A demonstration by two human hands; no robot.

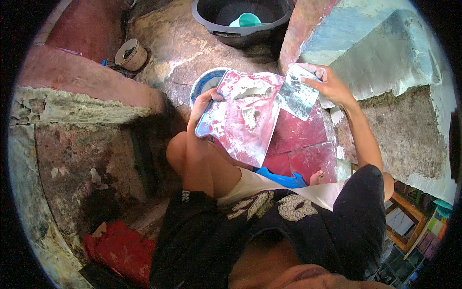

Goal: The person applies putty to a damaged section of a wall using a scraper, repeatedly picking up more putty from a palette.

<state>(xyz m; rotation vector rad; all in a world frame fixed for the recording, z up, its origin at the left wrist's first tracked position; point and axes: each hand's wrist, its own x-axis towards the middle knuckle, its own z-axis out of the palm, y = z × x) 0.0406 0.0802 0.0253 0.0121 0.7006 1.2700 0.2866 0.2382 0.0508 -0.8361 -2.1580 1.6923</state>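
Observation:
My left hand (204, 105) grips the left edge of a red plastic panel (262, 131) smeared with white. Two thick lumps of white paste (252, 90) sit on the panel. My right hand (329, 84) is closed on the upper right corner of a flat, pale rectangular plate (299, 102), coated with white and dark smears. The plate's left side is at the panel's upper right edge; I cannot tell whether they touch. Behind the panel stands a white and blue bucket (198, 86), mostly hidden.
A black tub (231, 33) with a green dipper (249, 20) stands at the far side. A small pale bucket (132, 57) sits far left. On the right rises a ledge with pale grey plaster (385, 62). Red tiles (308, 132) lie below my hands. A rough wall (86, 159) borders the left.

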